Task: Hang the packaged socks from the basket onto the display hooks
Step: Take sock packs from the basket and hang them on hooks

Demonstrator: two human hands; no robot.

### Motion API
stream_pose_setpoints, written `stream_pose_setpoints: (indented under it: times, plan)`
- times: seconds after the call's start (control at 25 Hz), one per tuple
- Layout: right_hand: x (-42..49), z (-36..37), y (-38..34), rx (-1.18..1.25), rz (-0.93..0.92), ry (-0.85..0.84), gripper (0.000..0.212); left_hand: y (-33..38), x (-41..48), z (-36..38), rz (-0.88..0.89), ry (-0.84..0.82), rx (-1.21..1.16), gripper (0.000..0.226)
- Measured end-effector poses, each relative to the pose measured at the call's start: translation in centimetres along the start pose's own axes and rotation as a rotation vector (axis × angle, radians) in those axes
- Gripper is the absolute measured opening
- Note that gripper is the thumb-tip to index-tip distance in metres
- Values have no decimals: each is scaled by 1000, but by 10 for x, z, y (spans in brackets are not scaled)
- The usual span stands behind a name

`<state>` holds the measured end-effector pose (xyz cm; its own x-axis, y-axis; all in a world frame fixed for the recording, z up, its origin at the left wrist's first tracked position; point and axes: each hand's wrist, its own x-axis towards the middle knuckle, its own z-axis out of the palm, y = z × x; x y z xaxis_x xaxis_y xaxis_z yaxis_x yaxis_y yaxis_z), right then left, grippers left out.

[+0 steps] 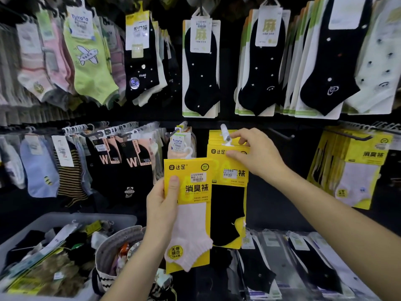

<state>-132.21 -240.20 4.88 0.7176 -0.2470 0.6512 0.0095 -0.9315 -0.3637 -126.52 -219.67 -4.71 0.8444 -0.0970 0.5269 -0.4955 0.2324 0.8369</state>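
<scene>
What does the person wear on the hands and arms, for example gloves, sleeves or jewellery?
The left hand and right hand wear no gloves, and no ring shows on either. The left forearm and right forearm are bare, with no sleeve, watch or bracelet in view. The left thumbnail looks short and unpainted.

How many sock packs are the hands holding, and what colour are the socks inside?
Pink-sock pack, held by the left hand: 1
Black-sock pack, pinched at its top by the right hand: 1
Total: 2
</scene>
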Motion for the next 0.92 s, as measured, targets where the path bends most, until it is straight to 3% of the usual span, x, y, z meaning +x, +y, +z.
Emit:
stream_pose_setpoints:
  times: [0.4,0.56,0.72,0.92]
  plan:
    - [12,12,6,-2,28,-28,37,-3,7,42,-58,-115,-31,22]
    - [-1,0,3,228,-27,127,10,-2,9,50,-39,-189,-17,23]
    - [-10,-7,5,283,20,-60,13,-1,13,65,-44,-218,-35,36]
    - [-5,-7,15,324,122,37,6,8,26,84,-70,-207,-68,9]
